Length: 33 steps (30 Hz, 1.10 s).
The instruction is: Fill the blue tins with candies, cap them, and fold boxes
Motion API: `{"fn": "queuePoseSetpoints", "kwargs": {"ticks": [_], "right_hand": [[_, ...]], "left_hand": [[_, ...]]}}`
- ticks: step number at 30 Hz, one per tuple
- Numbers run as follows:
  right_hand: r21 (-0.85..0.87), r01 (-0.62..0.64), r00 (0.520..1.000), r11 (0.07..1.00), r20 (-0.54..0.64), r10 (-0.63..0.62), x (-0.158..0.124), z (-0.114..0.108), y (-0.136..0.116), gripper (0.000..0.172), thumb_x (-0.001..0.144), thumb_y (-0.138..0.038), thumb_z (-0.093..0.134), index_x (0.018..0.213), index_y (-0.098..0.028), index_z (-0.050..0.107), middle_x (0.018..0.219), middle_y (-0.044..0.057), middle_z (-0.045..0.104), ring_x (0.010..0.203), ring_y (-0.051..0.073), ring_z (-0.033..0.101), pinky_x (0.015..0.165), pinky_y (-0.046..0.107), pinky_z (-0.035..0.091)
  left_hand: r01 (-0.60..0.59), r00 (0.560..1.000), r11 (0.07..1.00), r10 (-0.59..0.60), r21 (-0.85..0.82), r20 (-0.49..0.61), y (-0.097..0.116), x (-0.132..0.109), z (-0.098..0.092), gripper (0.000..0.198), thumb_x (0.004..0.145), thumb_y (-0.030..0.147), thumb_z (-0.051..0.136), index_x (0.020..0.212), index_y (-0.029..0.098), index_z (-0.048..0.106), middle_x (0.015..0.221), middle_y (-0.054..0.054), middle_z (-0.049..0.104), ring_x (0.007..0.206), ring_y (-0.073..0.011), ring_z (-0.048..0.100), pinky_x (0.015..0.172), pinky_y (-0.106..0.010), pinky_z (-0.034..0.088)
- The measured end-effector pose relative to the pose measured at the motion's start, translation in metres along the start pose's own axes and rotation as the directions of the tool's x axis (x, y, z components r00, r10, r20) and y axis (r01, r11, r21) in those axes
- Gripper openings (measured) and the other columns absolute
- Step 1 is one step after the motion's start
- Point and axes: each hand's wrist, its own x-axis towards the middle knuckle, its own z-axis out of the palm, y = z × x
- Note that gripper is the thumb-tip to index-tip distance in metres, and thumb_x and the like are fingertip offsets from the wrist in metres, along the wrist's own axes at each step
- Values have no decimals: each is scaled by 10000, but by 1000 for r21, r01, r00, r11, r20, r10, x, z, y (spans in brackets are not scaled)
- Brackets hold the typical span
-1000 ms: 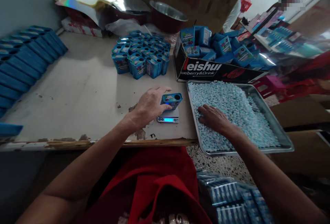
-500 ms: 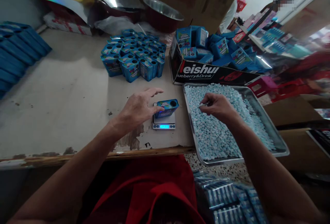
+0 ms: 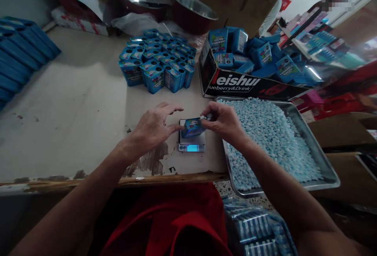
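Head view: the left hand (image 3: 154, 124) is seen spread wide, its thumb laid against the left end of a small blue box (image 3: 193, 127), which is set on a pocket scale (image 3: 192, 145) near the front edge of the table (image 3: 73, 106). The right hand (image 3: 224, 120) is pinched shut on a few pale candies (image 3: 206, 117) at the box's right end. Just to the right, a metal tray (image 3: 324, 158) is filled with such candies. Farther back, standing blue boxes (image 3: 156, 65) are grouped beside a black carton (image 3: 235, 82).
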Motion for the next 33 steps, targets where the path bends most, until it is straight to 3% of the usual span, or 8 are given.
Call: {"fn": "queuePoseSetpoints", "kwargs": {"ticks": [8, 11, 14, 19, 23, 33], "right_hand": [[243, -90, 995, 966, -17, 97, -4, -1, 7, 154, 671, -238, 789, 750, -203, 662, 625, -50, 579, 548, 93, 479, 503, 234, 361], [334, -125, 985, 934, -70, 156, -4, -9, 2, 211, 654, -257, 824, 736, -197, 638, 685, -33, 631, 562, 90, 519, 528, 236, 420], [384, -167, 971, 908, -97, 220, -7, -24, -3, 257, 629, -256, 855, 709, -189, 620, 644, -42, 615, 509, 70, 480, 481, 220, 386], [279, -258, 966, 925, 78, 246, -15, -45, -8, 246, 657, -273, 866, 734, -168, 658, 594, -41, 593, 485, 73, 488, 444, 212, 362], [200, -253, 958, 947, 192, 215, -14, -47, -9, 233, 708, -310, 848, 778, -164, 680, 604, -33, 598, 483, 77, 511, 428, 205, 361], [123, -158, 970, 980, 203, 131, -9, -45, -6, 180, 744, -291, 811, 807, -161, 704, 644, -20, 611, 516, 86, 526, 463, 217, 403]], "left_hand": [[-2, 1000, 999, 1, -39, -18, -2, -1, 1, 505, 809, 298, 813, 1292, 235, 679, 1264, -76, 707, 1126, -252, 682, 1009, -395, 538], [-8, 1000, 999, 7, -44, -22, -1, -2, -2, 501, 812, 308, 812, 1290, 235, 683, 1269, -75, 711, 1134, -257, 681, 1004, -396, 537], [-16, 1000, 999, 15, -44, -21, 2, -4, -5, 492, 814, 323, 809, 1283, 240, 687, 1266, -64, 718, 1129, -257, 685, 986, -391, 542], [-26, 1000, 999, 26, -30, -5, 15, -4, -2, 477, 825, 324, 798, 1278, 225, 687, 1257, -61, 726, 1116, -253, 688, 981, -385, 540], [-45, 999, 998, 45, -42, -7, 26, -4, 5, 445, 838, 264, 778, 1273, 233, 691, 1253, -58, 728, 1125, -247, 686, 1000, -385, 530], [-9, 1000, 1000, 9, 20, -17, 25, -8, 4, 457, 841, 260, 780, 1288, 227, 685, 1265, -69, 721, 1145, -260, 683, 1003, -393, 531]]}}
